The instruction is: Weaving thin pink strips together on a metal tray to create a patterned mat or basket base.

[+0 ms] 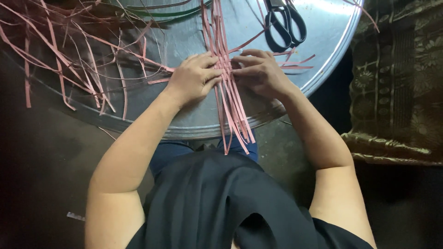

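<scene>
A large round metal tray (194, 117) is seen across the top, bordered at right by a patterned olive cloth (401, 83). Loose pink strips (69, 60) are scattered at upper left. Black scissors (286, 23) lie at the top. A bundle of pink strips (230, 99) is pressed flat mid-tray by the left hand (194, 78) and pinched by the right hand (260, 74), fingers curled.

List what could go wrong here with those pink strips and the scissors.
1. The left hand and right hand press the crossing of the pink strips; easing off may let it slide apart.
2. Strip ends overhang the metal tray edge and could snag.
3. Black scissors lie near loose strips.
</scene>
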